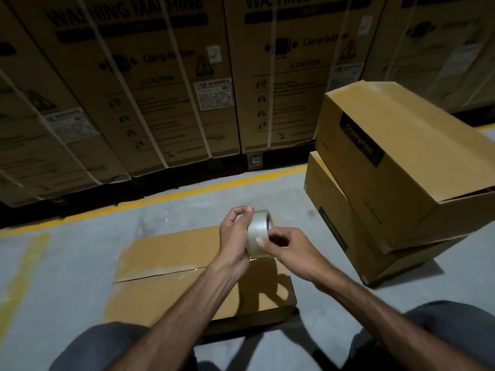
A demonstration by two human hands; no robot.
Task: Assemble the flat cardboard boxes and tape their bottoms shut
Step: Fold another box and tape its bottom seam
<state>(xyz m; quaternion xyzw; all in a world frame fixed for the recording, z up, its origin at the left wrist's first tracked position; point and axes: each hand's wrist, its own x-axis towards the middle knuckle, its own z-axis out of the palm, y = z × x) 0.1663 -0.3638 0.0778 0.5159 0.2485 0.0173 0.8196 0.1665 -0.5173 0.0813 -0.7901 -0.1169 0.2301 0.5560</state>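
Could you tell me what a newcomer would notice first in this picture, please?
First, the clear tape roll held at the centre by the left hand and right hand, above a cardboard box on the floor. Next, two stacked boxes at right, and strapped washing machine cartons behind.

1. Brown cardboard box (171, 277) on the floor, flaps closed upward, centre seam showing.
2. Clear tape roll (258, 232) held above its far right part.
3. Two assembled boxes (401, 167) stacked askew at right.
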